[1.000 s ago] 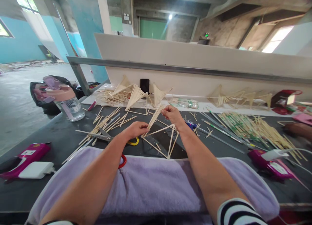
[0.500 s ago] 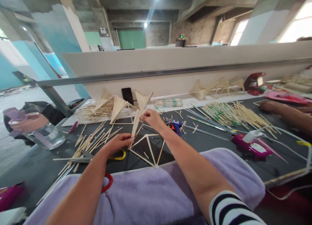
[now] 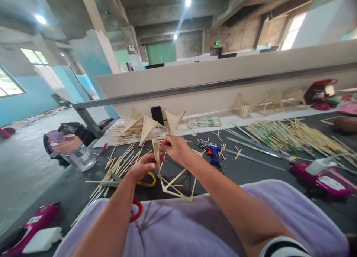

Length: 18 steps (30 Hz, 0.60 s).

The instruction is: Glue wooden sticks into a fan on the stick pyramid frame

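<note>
A model of thin wooden sticks [image 3: 156, 153] stands before me, its narrow ribbed panel upright and its open triangular frame reaching toward the purple towel [image 3: 223, 220]. My left hand [image 3: 145, 165] is closed around the panel's near side, thumb and fingers on it. At the panel's upper right, my right hand [image 3: 175, 148] is closed in a pinch; whether a small stick is between the fingertips is hidden. Scissors with yellow and red handles [image 3: 147, 179] lie under my left wrist. A blue glue gun [image 3: 214, 152] rests to the right of my right hand.
Loose sticks [image 3: 119, 164] lie on the left, near a water bottle [image 3: 74, 151]. Finished stick models [image 3: 149, 127] and a phone [image 3: 157, 115] stand along the back. More sticks [image 3: 279, 136] and a magenta device with a white plug [image 3: 320, 179] are on the right. Another person's hand [image 3: 346, 124] shows at far right.
The view has swung left, so the table's things sit farther right. The model has been turned and its frame tilted between my hands. Both hands stay at the panel.
</note>
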Tool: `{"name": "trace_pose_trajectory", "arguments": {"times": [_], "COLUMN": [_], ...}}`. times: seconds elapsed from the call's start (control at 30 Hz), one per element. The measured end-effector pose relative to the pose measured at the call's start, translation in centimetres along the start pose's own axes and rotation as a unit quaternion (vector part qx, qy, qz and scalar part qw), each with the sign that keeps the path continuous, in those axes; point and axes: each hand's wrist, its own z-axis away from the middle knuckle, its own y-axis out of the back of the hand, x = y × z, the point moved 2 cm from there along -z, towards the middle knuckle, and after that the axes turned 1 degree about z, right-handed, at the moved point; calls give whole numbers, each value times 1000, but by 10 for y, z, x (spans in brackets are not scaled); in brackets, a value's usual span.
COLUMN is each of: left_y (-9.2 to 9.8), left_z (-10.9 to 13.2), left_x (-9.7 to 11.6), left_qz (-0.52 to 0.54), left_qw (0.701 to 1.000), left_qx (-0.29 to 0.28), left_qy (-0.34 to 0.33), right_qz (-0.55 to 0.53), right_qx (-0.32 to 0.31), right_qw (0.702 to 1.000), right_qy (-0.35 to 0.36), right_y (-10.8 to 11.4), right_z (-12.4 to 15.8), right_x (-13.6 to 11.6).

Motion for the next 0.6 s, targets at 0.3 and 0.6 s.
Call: {"name": "trace_pose_trajectory", "arguments": {"times": [0.3, 0.6], "left_y": [-6, -14], "left_z": [0, -5], "left_x": [-4, -8], "left_qz": [-31, -38], "left_qw": [999, 997], "left_qx": [4, 20], "left_qy": [-2, 66], "right_qz": [6, -44], "right_qx": [12, 35], "right_qw": [1000, 997], "right_qy": [9, -61], "right_y": [-1, 4], "right_z": [0, -16], "right_x": [5, 51]}}
